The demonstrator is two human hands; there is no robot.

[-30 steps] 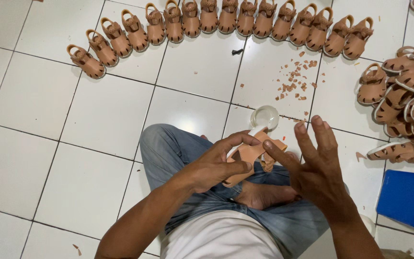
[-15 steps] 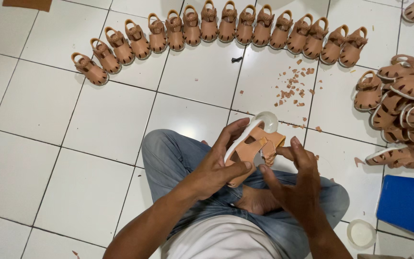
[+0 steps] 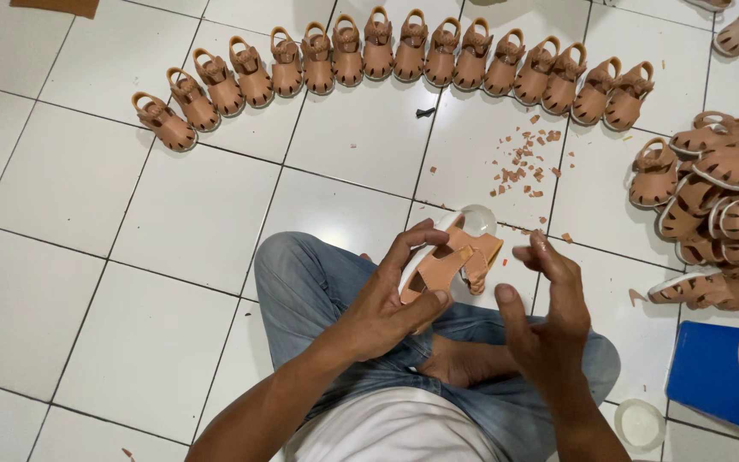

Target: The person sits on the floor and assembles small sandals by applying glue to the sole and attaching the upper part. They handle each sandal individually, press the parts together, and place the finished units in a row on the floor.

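Over my lap: I sit cross-legged on the white tiled floor (image 3: 173, 222), both hands raised above my jeans.
Left hand (image 3: 387, 308): fingers clenched around a tan child's sandal (image 3: 446, 261) with a white sole edge, held tilted, thumb under it and fingertips over the top.
Right hand (image 3: 549, 316): fingers released and spread, holding nothing, just beside the sandal's strap but apart from it.
Glass dish (image 3: 478, 219): small, round and clear, on the floor just behind the sandal; I cannot tell what is in it.
White round tub (image 3: 640, 423): on the floor by my right knee, lidless, with a pale inside; contents unclear.
Blue box (image 3: 724, 376): lies flat at my right, only partly in view.
Row of sandals (image 3: 395, 60): matching tan pairs stand in an arc across the floor ahead.
Sandal pile (image 3: 720, 205): heaped loosely to the right.
Scraps (image 3: 528, 162): tan trimmings scattered on the tiles between row and dish.
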